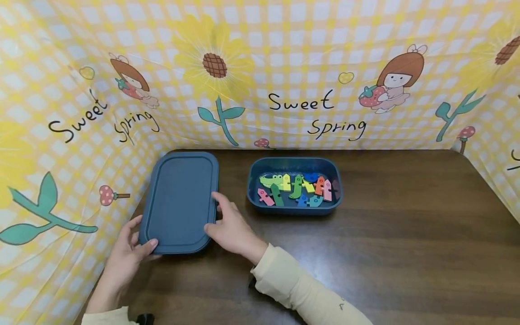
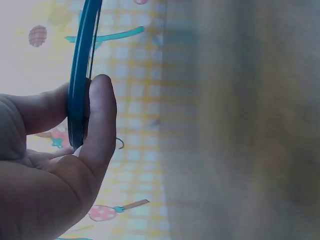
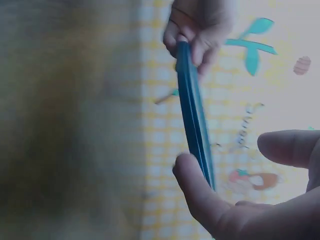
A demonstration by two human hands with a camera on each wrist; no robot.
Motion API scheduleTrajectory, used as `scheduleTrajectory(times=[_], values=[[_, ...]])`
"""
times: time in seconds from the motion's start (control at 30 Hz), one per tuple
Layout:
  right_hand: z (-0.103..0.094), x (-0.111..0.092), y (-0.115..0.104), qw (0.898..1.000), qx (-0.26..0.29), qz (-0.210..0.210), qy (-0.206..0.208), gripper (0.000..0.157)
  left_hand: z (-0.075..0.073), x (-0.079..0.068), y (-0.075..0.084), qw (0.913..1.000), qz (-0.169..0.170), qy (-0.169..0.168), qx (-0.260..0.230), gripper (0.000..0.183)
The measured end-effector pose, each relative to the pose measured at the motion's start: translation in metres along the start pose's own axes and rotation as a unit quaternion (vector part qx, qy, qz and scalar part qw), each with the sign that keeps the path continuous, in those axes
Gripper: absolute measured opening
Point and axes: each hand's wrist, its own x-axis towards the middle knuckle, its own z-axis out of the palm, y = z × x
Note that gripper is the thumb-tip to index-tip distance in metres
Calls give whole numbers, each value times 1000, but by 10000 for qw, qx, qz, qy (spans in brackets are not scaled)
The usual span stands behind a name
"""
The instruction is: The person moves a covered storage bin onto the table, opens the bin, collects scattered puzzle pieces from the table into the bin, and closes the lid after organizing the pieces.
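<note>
A dark blue rectangular lid [image 1: 180, 203] with rounded corners is tilted at the left of the table. My left hand [image 1: 132, 255] pinches its near left corner, thumb on the top face and fingers behind. In the left wrist view the lid [image 2: 80, 75] appears edge-on between the thumb and fingers. At the lid's right edge is my right hand [image 1: 235, 225]; one digit touches the lid, while another stands apart from it in the right wrist view. To the right, a matching blue box [image 1: 294, 211] holds colourful puzzle pieces [image 1: 298, 186], including a green crocodile head [image 1: 271, 181].
The brown wooden table [image 1: 386, 253] extends to the right of the box. A yellow checked cloth [image 1: 260, 58] with flowers and lettering walls off the back and both sides. Its left side comes close to my left hand.
</note>
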Motion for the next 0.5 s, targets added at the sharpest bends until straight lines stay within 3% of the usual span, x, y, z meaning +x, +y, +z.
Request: scheduleTrajectory(times=[0.23, 0.4, 0.5], values=[[-39, -2, -17, 9966, 819, -67, 1, 81, 3, 1, 14, 9977, 524, -371, -218, 75], [-79, -6, -21, 9927, 1174, -244, -151, 82, 8, 5, 31, 9935, 821, -714, 325, 67], [-104, -11, -21, 9926, 1170, -275, -148, 74, 14, 7, 44, 9880, 941, -1048, 634, 64]])
